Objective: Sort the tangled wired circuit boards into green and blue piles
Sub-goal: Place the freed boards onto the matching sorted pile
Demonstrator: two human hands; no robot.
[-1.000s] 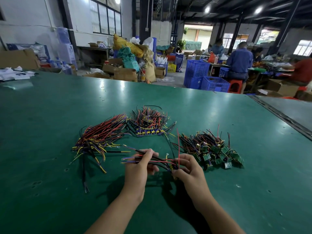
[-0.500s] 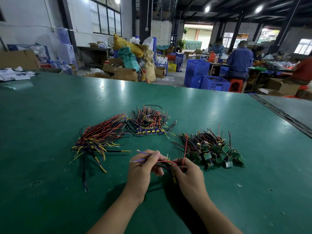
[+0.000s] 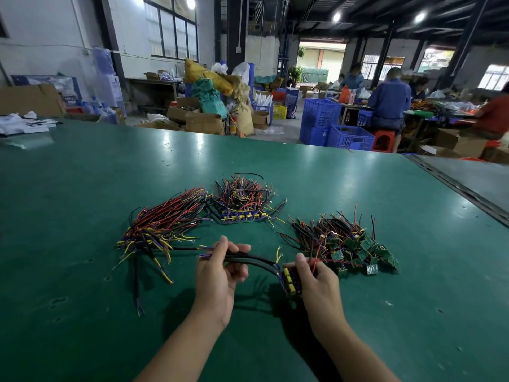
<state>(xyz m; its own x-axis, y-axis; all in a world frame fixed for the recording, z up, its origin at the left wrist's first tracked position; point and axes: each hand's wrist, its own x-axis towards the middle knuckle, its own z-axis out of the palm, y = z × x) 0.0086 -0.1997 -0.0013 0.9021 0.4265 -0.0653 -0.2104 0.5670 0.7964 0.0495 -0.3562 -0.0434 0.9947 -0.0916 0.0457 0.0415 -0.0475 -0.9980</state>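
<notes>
Midway through sorting, my right hand (image 3: 314, 277) pinches a blue board (image 3: 289, 279), left hand (image 3: 220, 267) grips its wires (image 3: 253, 261); next, the table's far-middle blue pile (image 3: 242, 205).

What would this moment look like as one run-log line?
left hand: grips black wire bundle | right hand: holds blue board with yellow parts | green-board pile: right | blue-board pile: behind

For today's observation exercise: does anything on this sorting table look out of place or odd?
Nothing stands out. Green boards lie right, blue boards at the back; a loose wire bundle sprawls left. Both hands hold one wired board.
</notes>
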